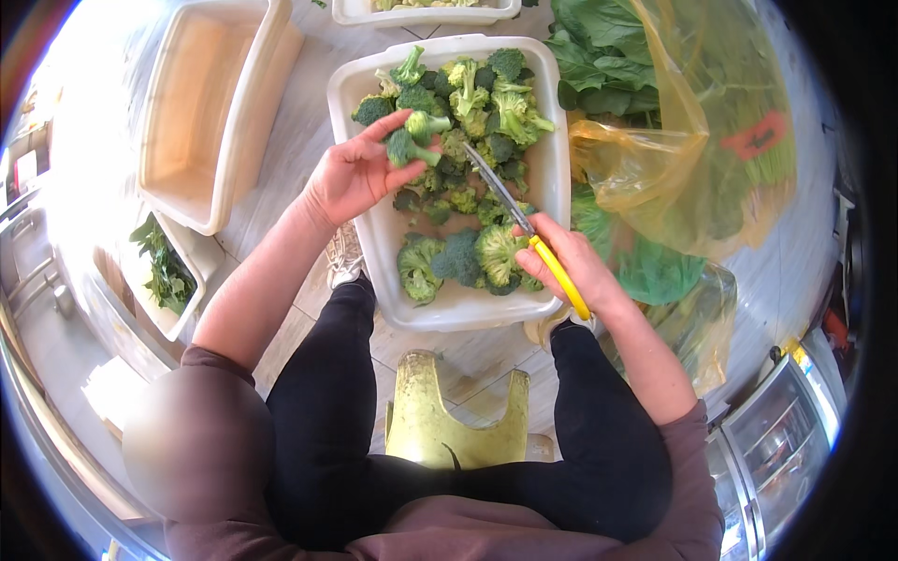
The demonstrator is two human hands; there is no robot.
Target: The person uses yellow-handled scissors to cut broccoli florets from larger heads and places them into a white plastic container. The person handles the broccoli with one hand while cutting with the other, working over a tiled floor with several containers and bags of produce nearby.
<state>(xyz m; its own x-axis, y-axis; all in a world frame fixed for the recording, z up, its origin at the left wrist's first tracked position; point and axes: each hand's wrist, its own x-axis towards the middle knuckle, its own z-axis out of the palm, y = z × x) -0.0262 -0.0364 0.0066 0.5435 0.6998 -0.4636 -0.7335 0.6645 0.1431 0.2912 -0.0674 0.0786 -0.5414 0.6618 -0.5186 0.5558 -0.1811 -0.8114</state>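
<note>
My left hand (361, 168) holds two small broccoli florets (414, 138) above the left part of a white plastic tub (449, 319). In my right hand (567, 258) is a pair of scissors (501, 189) with yellow handles, the blades pointing up and left toward the florets. Whether the blades are fully closed I cannot tell. Cut broccoli pieces (515, 112) fill the far part of the tub. Larger broccoli heads (459, 259) lie at its near end, beside my right hand.
Left stands a deep beige bin (203, 105), with a container of leafy greens (168, 270) below it. Leafy vegetables (603, 63) and yellow plastic bags (666, 168) lie on the right. Another white tub (428, 14) is beyond. A worn yellow-green stool (456, 435) is between my legs.
</note>
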